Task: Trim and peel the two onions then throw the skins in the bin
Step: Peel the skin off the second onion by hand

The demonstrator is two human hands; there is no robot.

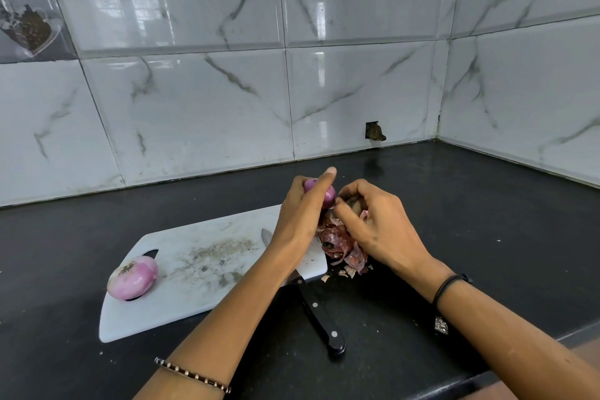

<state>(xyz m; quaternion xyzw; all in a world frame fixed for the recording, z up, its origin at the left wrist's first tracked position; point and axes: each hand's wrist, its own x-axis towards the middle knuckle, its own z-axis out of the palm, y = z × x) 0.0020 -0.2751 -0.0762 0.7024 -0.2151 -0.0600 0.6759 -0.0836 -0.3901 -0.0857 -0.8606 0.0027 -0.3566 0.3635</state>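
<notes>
A glossy wall of white, grey-veined marble-look tiles (194,101) runs along the far side and turns a corner at the right. Below it lies the black stone table (487,221). A white plastic cutting board (194,286), smeared with brownish residue, lies at an angle on the table's left-centre.

The left hand (298,214) is raised above the board's far right corner. Its grip is closed round a small purple-pink onion (328,195), index finger stretched over the top. Just to the right, the right hand (380,224) has its fingers curled tight, the grip pinching a scrap of brownish skin (354,206) at the onion's right end (how much is still attached is hard to tell).

A black-handled, riveted kitchen knife (321,318) lies with its blade on the board, under the left forearm, and its handle on the table nearer the person. A heap of reddish-brown dry skins (341,247) sits on the table against the board's right edge, under the hands. A second, pale pink peeled onion (133,278) rests on the board's left end, over the handle slot.
</notes>
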